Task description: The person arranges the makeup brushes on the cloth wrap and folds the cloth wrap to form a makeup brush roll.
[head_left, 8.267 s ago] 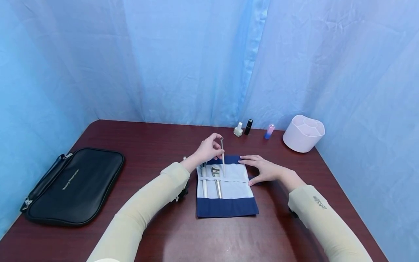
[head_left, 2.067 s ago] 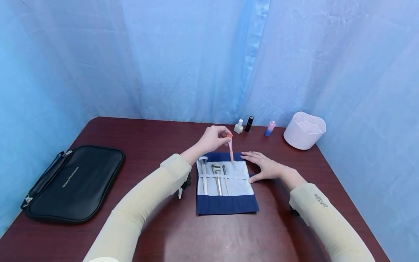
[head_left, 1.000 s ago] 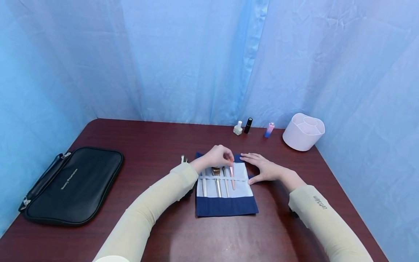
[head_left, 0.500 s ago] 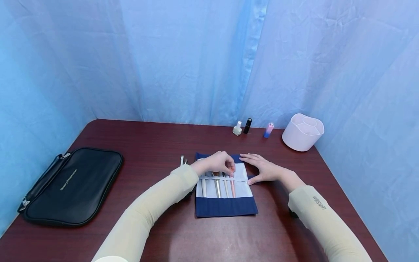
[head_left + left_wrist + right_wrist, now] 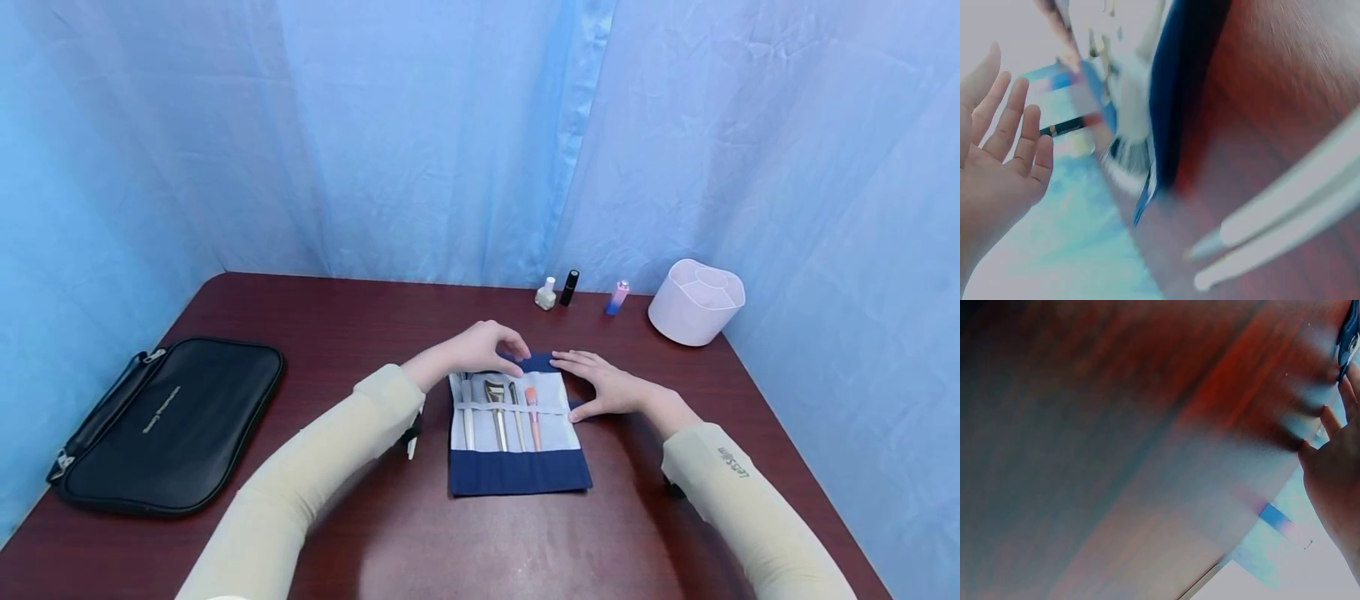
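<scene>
A navy brush roll (image 5: 521,475) with a pale lining lies unrolled in the head view. Under its elastic strap (image 5: 551,409) sit a thick white brush (image 5: 468,417), a wide flat brush (image 5: 496,408), a slim brush (image 5: 517,421) and a pink makeup brush (image 5: 533,417). My left hand (image 5: 483,348) hovers over the roll's upper part, fingers parted and holding nothing. My right hand (image 5: 602,386) rests with spread fingers at the roll's right edge. In the left wrist view, white bristles (image 5: 1125,169) stick out near the navy edge.
Two pale handles (image 5: 1272,231) lie on the table left of the roll. A black zip case (image 5: 172,425) is far left. Along the back stand a nail polish bottle (image 5: 546,294), a black tube (image 5: 570,287), a pink-blue tube (image 5: 617,297) and a white organizer (image 5: 696,302).
The slim brush, then the pink brush, went from my left hand into the roll. My left hand has let go of the pink brush and lifted up and left. The right hand stayed.
</scene>
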The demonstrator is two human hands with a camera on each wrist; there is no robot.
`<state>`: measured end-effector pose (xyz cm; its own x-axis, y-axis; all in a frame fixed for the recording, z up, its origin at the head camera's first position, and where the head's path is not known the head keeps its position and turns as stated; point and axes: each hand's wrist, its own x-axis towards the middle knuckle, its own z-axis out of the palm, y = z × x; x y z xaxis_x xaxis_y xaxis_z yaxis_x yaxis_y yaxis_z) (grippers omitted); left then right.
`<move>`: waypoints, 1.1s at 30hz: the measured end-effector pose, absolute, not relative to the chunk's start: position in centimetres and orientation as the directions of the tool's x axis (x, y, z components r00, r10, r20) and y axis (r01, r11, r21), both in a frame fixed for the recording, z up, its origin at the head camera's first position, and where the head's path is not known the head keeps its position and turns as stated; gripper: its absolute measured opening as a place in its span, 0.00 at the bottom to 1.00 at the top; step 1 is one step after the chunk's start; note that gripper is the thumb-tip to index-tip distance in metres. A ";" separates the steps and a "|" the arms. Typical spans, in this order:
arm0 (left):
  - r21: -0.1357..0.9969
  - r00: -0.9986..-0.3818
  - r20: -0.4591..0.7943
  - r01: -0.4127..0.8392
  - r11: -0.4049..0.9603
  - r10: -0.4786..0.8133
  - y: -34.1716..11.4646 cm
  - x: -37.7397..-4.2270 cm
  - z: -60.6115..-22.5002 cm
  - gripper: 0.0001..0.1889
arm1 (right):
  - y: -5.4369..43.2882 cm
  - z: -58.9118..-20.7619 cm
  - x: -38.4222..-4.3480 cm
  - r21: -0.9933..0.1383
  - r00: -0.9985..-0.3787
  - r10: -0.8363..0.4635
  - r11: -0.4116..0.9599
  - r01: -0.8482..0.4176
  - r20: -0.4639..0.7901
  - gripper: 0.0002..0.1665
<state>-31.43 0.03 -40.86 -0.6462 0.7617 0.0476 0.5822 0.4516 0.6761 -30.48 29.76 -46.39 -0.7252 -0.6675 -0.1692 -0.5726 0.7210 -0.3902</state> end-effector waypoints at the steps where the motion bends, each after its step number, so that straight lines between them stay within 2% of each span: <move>1: 0.676 -0.656 0.053 0.578 0.457 0.753 -0.5 -31.3 -40.5 0.17 | 29.8 -46.4 -30.5 -0.390 -0.726 -0.666 0.723 -0.571 -0.171 0.60; 8: 0.664 -0.763 0.100 0.529 0.528 0.638 -4.8 -30.5 -39.2 0.17 | 29.7 -46.1 -30.4 -0.387 -0.721 -0.677 0.710 -0.588 -0.148 0.60; 16: 0.669 -0.849 0.141 0.461 0.583 0.509 -9.1 -28.9 -40.1 0.21 | 29.7 -46.0 -30.3 -0.398 -0.710 -0.692 0.693 -0.601 -0.133 0.59; 25: 0.661 -0.879 0.172 0.437 0.610 0.444 -11.8 -27.3 -42.8 0.25 | 29.5 -46.0 -30.1 -0.400 -0.710 -0.689 0.698 -0.594 -0.145 0.59; 33: 0.600 -0.896 0.216 0.435 0.671 0.388 -12.3 -26.8 -45.6 0.24 | 29.4 -45.8 -30.0 -0.406 -0.708 -0.692 0.692 -0.597 -0.138 0.59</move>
